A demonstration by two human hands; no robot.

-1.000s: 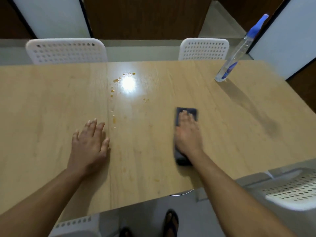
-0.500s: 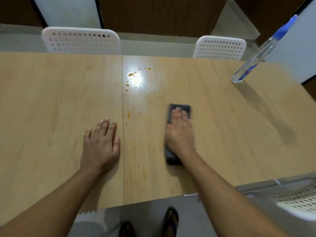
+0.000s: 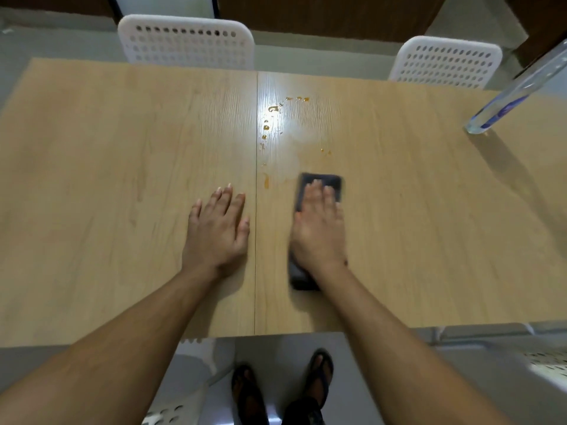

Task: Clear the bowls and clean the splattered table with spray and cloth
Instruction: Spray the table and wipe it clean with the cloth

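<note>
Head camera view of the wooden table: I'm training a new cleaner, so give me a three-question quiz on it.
1. True or false: the right hand presses flat on the dark folded cloth.
2. What does the left hand rest on? A) the clear spray bottle with blue label B) the bare light wooden table C) a white perforated chair
3. Fill in: the orange splatters lie ____ the cloth, toward the chairs.

Key: 1 true; 2 B; 3 beyond.
</note>
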